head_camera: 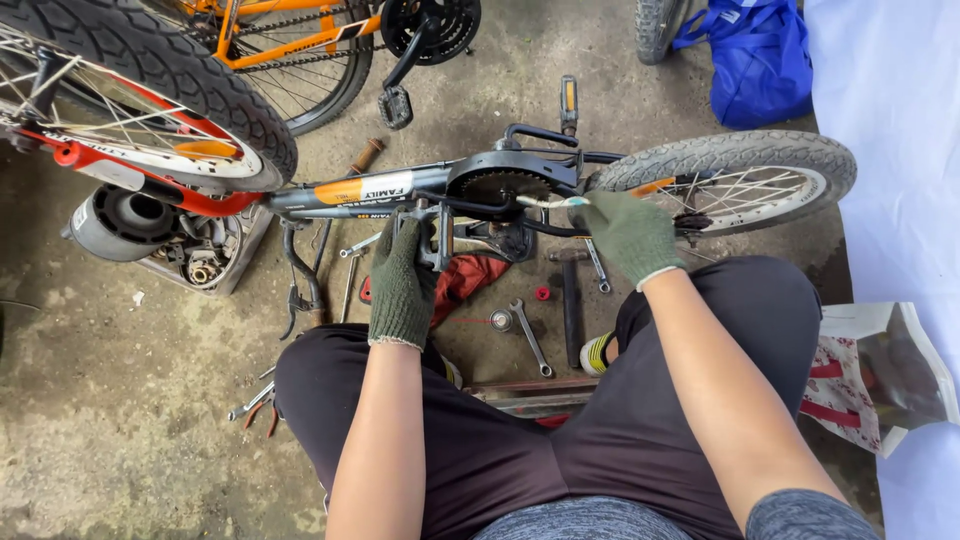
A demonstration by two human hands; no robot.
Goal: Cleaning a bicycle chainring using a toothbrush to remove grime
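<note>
A small black bicycle [380,190] lies on its side on the concrete in front of my knees. Both my hands wear green knit gloves. My left hand [402,280] grips the crank and pedal [436,236] under the frame. My right hand [628,235] pinches a thin white brush-like stick [545,201] whose tip touches the toothed chainring [497,186]. The grey rear wheel [730,172] sits just right of that hand.
Spanners [530,335], a hammer [570,305], a red rag [470,278] and pliers [258,408] lie on the floor by my legs. An orange bicycle [290,50] and a red-framed wheel [150,90] stand behind. A blue bag [760,60] sits far right, a parts tray [205,255] left.
</note>
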